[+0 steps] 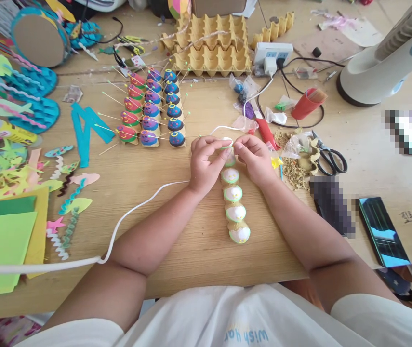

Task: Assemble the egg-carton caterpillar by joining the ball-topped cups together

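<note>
A single row of egg-carton cups [235, 212] with white, green-rimmed tops and small yellow bits runs lengthwise on the table in front of me. At its far end my left hand [207, 161] has thumb and fingers closed around the farthest white-topped cup [226, 142]. My right hand [254, 156] is pinched at the right side of that same cup; whatever is between its fingertips is too small to make out. Beyond my left hand stand three rows of painted cups, red [132, 103], purple [151, 110] and blue [174, 110], with pins stuck in the outer rows.
Scissors [332, 159], a red tube [309, 103], a power strip [272, 50] and a phone [383, 231] lie to the right. A white cable [129, 212] crosses under my left arm. Paper sheets [3, 241] and cutouts cover the left; egg cartons [209, 43] sit behind.
</note>
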{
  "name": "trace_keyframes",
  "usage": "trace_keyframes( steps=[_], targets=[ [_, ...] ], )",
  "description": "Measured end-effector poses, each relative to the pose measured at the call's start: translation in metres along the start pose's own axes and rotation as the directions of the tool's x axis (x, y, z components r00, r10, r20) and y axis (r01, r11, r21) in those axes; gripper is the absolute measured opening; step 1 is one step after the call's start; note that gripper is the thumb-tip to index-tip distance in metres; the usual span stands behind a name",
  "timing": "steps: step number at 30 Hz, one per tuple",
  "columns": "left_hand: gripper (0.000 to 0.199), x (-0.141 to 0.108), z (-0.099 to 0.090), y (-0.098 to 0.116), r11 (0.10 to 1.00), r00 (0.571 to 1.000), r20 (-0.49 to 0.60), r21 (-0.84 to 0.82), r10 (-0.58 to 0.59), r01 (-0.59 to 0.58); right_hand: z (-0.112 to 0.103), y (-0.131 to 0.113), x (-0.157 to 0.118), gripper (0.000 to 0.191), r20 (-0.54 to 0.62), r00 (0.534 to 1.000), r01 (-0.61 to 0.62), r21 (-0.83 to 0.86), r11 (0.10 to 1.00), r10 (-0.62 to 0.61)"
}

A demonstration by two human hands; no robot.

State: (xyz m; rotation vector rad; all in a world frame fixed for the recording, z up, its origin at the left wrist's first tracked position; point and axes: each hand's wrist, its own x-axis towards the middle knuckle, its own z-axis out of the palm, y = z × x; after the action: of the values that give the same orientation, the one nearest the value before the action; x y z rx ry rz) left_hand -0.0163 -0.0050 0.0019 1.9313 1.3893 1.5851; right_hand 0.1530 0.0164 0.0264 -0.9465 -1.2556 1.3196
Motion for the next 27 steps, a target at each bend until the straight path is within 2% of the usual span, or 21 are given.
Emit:
trace_keyframes(
  steps=[11, 16, 27],
  targets=[
    [0.044, 0.0007, -0.0021, 0.0055, 0.997, 0.999, 0.017, -0.064, -0.033, 0.034, -0.0004, 0.0023, 0.0000, 0.068, -0.013, 0.999, 0.046, -0.081, 0.996, -0.047],
    [0.043, 0.0000, -0.0005, 0.0050, 0.996, 1.000, 0.004, -0.088, -0.002, 0.002, 0.0008, 0.0009, -0.0009, 0.067, -0.005, 0.999, 0.053, -0.069, 0.996, -0.053],
    [0.044, 0.0003, -0.0014, 0.0069, 0.994, 0.999, -0.012, -0.096, -0.047, 0.046, 0.0024, -0.0026, -0.0002, 0.061, -0.005, 0.999, 0.036, 0.025, 0.999, -0.036]
  ],
)
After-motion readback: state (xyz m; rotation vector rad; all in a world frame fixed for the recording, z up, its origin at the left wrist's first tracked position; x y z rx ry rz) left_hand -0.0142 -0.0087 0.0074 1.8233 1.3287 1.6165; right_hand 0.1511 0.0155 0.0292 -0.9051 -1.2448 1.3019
